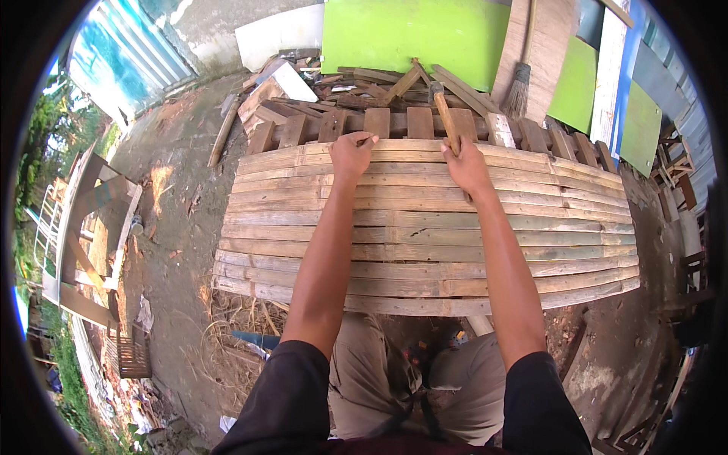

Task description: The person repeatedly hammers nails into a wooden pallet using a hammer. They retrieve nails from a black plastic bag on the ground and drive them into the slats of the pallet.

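Observation:
A bench seat of split bamboo slats (425, 227) stretches across in front of my knees. Along its far side runs a row of short brown wooden boards (377, 123). My right hand (467, 168) is closed round the wooden handle of a hammer (447, 121) above the far slats, with the dark head pointing away from me. To its left, my left hand (352, 156) rests at the far edge of the bamboo, its fingers pinched together. Whatever those fingers hold, if anything, is too small or hidden to make out.
Scrap wood (364, 89) is heaped behind the bench, before a bright green panel (413, 42). A broom (520, 83) leans at the back right. A wooden frame (95, 243) stands on the left. Dry fibres (239, 341) lie below the bench's near left.

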A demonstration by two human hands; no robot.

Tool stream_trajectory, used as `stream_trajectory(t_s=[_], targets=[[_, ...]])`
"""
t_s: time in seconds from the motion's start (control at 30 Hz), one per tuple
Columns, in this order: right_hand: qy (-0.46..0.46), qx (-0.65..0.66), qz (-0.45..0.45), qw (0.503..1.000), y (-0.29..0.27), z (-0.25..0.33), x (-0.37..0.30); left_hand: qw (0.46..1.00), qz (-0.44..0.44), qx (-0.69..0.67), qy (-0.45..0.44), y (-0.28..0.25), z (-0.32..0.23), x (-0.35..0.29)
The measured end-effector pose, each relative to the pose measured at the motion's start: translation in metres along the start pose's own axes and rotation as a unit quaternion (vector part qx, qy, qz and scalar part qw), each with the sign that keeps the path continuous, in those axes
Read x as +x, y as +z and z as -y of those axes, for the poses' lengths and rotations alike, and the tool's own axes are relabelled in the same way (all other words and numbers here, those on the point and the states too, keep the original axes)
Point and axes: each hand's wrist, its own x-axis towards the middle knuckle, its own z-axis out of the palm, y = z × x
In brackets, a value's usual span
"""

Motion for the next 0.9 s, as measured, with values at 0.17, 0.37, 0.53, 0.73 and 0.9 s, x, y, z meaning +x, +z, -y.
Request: stream_trajectory(t_s=[0.17, 0.37, 0.53, 0.73, 0.9], targets=[[-0.003, 0.037, -0.033, 0.999, -0.006, -0.005, 0.0, 0.999, 0.018, 0.009, 0.031, 0.001, -0.004, -0.003], [-0.014, 0.009, -0.022, 1.0, 0.011, 0.027, -0.026, 0.994, -0.029, -0.016, 0.099, 0.001, 0.003, -0.007], [0.029, 0.258, 0.022, 0.966, 0.034, 0.036, -0.042, 0.992, -0.029, -0.027, 0.12, 0.006, 0.0, -0.006], [0.053, 0.112, 0.097, 0.988, 0.039, 0.034, -0.039, 0.995, 0.005, -0.008, 0.095, 0.0, -0.004, -0.008], [-0.032, -0.015, 0.1, 0.994, 0.041, 0.059, -0.049, 0.996, -0.021, -0.002, 0.086, 0.001, -0.003, -0.008]])
